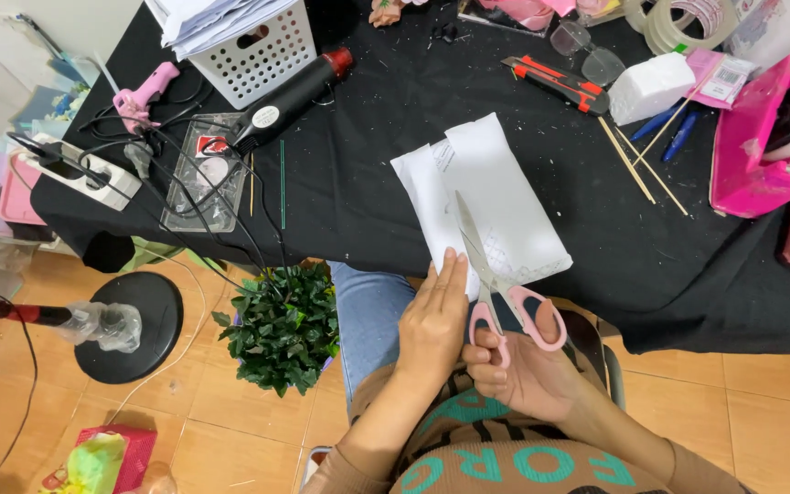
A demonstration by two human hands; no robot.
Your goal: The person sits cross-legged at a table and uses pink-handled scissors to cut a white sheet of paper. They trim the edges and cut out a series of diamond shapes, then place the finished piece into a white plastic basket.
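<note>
My left hand holds the near edge of a folded white paper sheet that lies over the black-covered table's front edge. My right hand grips pink-handled scissors, fingers through the loops. The blades point away from me and run up into the paper along its middle, partly closed on it. My jeans and patterned sweater show below.
On the black table: a black-and-red heat tool, white basket, pink glue gun, power strip, red utility knife, white foam block, wooden sticks, pink tape dispenser. A green plant stands on the floor.
</note>
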